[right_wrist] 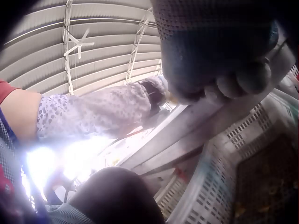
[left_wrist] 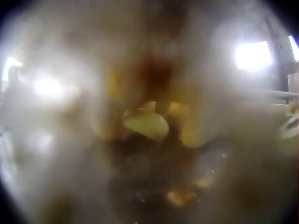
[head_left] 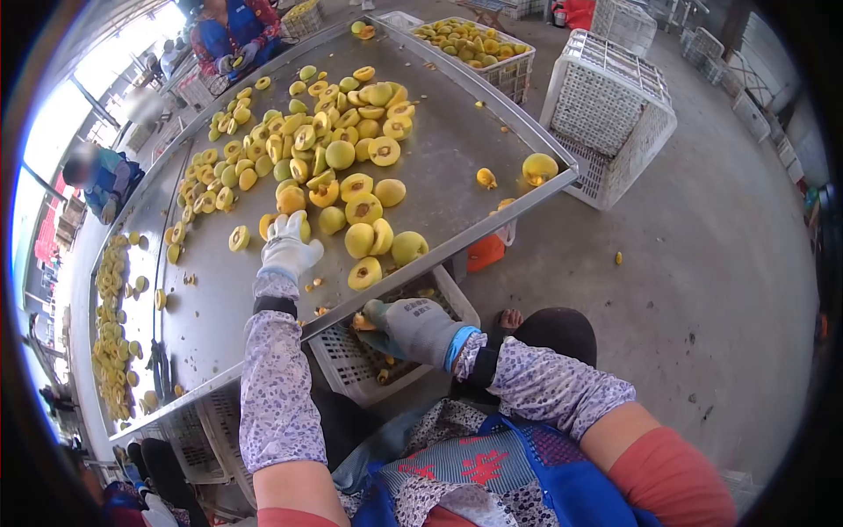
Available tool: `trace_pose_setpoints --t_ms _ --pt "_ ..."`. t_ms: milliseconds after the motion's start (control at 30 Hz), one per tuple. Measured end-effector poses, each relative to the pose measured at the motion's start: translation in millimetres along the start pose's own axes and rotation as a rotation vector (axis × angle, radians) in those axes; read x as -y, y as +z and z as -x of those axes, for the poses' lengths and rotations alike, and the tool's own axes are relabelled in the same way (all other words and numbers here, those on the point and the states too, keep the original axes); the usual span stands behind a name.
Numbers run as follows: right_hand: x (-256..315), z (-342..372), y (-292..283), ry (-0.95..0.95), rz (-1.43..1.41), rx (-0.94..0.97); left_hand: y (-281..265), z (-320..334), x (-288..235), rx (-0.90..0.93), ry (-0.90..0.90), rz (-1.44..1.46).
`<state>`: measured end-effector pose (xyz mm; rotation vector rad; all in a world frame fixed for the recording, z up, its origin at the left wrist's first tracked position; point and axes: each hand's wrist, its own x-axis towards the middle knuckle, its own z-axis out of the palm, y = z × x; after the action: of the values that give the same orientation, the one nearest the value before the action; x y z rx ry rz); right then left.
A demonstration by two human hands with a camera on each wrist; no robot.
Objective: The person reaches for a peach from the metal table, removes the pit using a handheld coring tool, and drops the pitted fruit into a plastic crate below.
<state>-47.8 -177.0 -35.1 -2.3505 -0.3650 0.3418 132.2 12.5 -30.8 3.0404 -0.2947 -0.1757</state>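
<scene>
My left hand (head_left: 290,249), in a white glove, reaches over the near edge of a heap of yellow peaches (head_left: 351,123), many cut in half. Its fingers curl on a peach half (head_left: 266,227), mostly hidden beneath them; blurred yellow and orange fill the left wrist view. Over the table's near rim, my right hand (head_left: 417,329) wears a grey glove with darker fingers. It grips a small orange-brown piece (head_left: 362,322), partly covered. Curled fingertips (right_wrist: 254,77) show in the right wrist view. Under this hand stands a white plastic crate (head_left: 347,364) with small scraps inside.
The metal table (head_left: 457,132) has a raised rim. A whole peach (head_left: 539,169) and a scrap (head_left: 486,178) lie near its right corner. Beyond stand a full crate (head_left: 518,75) and a tipped crate (head_left: 606,105). Two people (head_left: 237,35) work across the table.
</scene>
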Motion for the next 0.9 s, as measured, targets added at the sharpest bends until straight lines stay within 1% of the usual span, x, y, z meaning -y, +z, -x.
trace_pose_setpoints --t_ms 67,133,167,200,233,267,300,333,367,400,433,467,533,567,600,633,667,733,867,900 --pt "2.0 1.6 -1.9 -0.019 -0.022 0.021 1.6 2.0 -3.1 -0.001 -0.012 -0.034" --pt "3.1 1.8 -0.6 -0.041 -0.031 0.005 6.5 8.0 -5.3 0.039 -0.056 0.035" --pt "5.8 1.9 -3.8 -0.027 -0.042 -0.001 8.3 12.8 -3.7 -0.033 -0.016 0.046" --pt "8.1 2.6 -5.2 -0.015 -0.053 -0.006 8.3 16.2 -1.8 -0.037 -0.026 0.040" --pt "6.3 1.7 -1.8 -0.013 -0.072 -0.047 7.5 20.0 1.8 -0.062 -0.006 0.144" --pt "-7.0 -3.6 14.3 -0.138 -0.127 -0.244 5.0 27.8 7.6 -0.090 0.003 0.243" --pt "-5.9 -3.7 12.9 -0.138 -0.124 -0.295 -0.4 42.1 8.3 -0.189 0.073 0.495" --pt "-4.0 -5.9 10.3 -0.138 -0.127 -0.344 -4.0 49.3 10.4 -0.122 0.070 0.848" --pt "-3.1 -6.6 10.5 -0.141 -0.218 -0.391 -6.0 56.1 10.7 -0.061 0.069 1.204" --pt "-1.5 -7.5 10.2 -0.139 -0.305 -0.437 -18.6 77.1 -1.3 -0.013 0.072 1.473" --pt "3.9 -8.6 8.3 -0.070 -0.338 -0.412 -29.2 96.1 -16.8 0.036 0.088 1.747" --pt "2.3 -13.0 14.5 -0.082 -0.343 -0.401 -21.7 103.0 -21.9 0.004 0.113 1.854" --pt "-6.5 -23.3 28.9 -0.207 -0.440 -0.483 -3.2 112.7 -30.3 -0.206 0.410 1.643" --pt "-5.0 -23.4 28.2 -0.339 -0.363 -0.527 1.4 114.9 -32.1 -0.204 0.406 1.643" --pt "-2.7 -23.5 28.2 -0.335 -0.365 -0.526 5.3 115.8 -33.8 -0.407 0.433 1.181" --pt "0.3 -24.1 28.4 -0.249 -0.383 -0.485 9.0 116.3 -36.2 -0.577 0.444 0.710" --pt "1.7 -25.2 29.3 -0.165 -0.399 -0.443 8.9 118.8 -42.2 -0.572 0.443 0.714" --pt "-0.3 -29.0 34.4 -0.155 -0.387 -0.447 3.3 125.0 -53.3 -0.584 0.332 0.854" --pt "-3.6 -33.5 42.0 -0.177 -0.356 -0.470 7.5 124.5 -50.5 -0.586 0.325 0.913" --pt "-1.6 -33.5 42.1 -0.177 -0.356 -0.467 7.8 125.5 -52.5 -0.591 0.316 0.984"
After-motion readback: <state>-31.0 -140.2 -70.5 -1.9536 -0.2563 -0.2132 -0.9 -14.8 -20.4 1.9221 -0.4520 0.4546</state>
